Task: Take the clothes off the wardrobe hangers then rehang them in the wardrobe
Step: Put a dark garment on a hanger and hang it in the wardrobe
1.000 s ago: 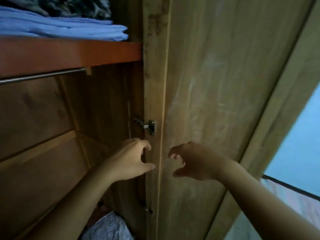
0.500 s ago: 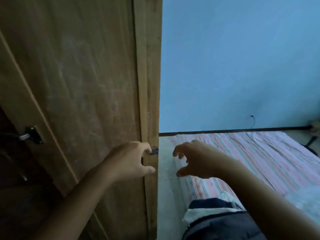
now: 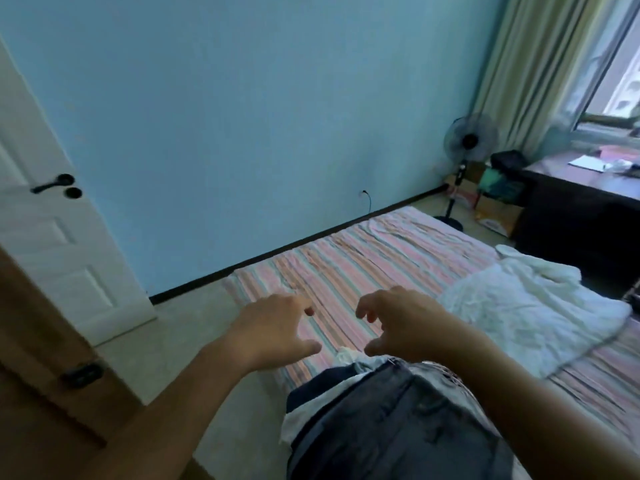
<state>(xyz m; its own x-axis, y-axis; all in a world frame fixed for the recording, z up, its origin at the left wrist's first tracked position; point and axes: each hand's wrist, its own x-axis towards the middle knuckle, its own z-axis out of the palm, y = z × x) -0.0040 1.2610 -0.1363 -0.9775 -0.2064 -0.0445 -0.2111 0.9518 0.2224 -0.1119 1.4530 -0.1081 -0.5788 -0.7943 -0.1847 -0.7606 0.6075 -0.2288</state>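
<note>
Over the bed: left hand (image 3: 273, 329) and right hand (image 3: 405, 323) hover, each grip loosely curled, empty.
Clothes: dark pile (image 3: 388, 420) lies on striped mattress (image 3: 363, 265) beneath the wrists.
Advice: lift one garment, not the heap.

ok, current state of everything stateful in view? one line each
left hand: empty, fingers loosely curled
right hand: empty, fingers loosely curled
pile of clothes: heaped on the bed, off hangers
striped sheet: wrinkled
white blanket: crumpled on the bed
white door: cannot tell
window: open
curtain: drawn aside
</note>
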